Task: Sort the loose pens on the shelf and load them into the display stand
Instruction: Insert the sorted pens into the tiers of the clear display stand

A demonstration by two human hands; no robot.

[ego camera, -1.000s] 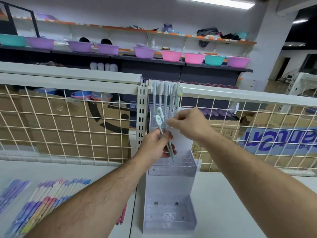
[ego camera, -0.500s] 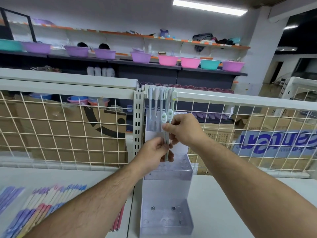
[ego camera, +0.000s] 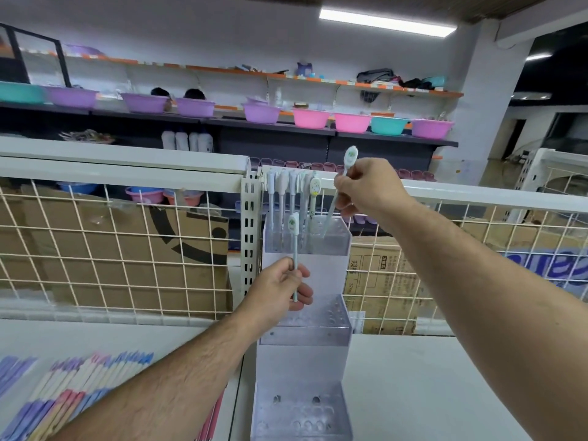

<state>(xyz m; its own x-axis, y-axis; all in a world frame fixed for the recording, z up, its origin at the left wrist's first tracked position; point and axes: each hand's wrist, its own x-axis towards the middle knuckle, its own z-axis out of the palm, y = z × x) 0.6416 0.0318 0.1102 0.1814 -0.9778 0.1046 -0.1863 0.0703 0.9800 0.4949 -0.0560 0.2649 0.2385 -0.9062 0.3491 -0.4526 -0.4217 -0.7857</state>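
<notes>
From the head camera, the right hand pinches a raised pen high on its shaft. The decorated cap stands above the knuckles and the tip slants down and left toward the top tier of the clear display stand. Below and left of it, the left hand grips a second pen upright between thumb and curled fingers, in front of the stand's back panel. Several standing pens already fill the side of the top tier farthest from the right hand. The step in hand appears to be seating the raised pen in the next free hole beside them. The tip seems to hover just over the tier's perforated top, though the clear plastic makes it hard to tell whether it has entered a hole. To do this well, the right hand should bring the shaft upright before pressing. It should then lower the pen straight down, so the tip does not skate across the plastic or knock the neighbouring caps. The left hand does best holding its pen clear of that path until the hole is filled. The middle tier and bottom tier show open holes, and the loose pens lie on the shelf well left of the left forearm.
</notes>
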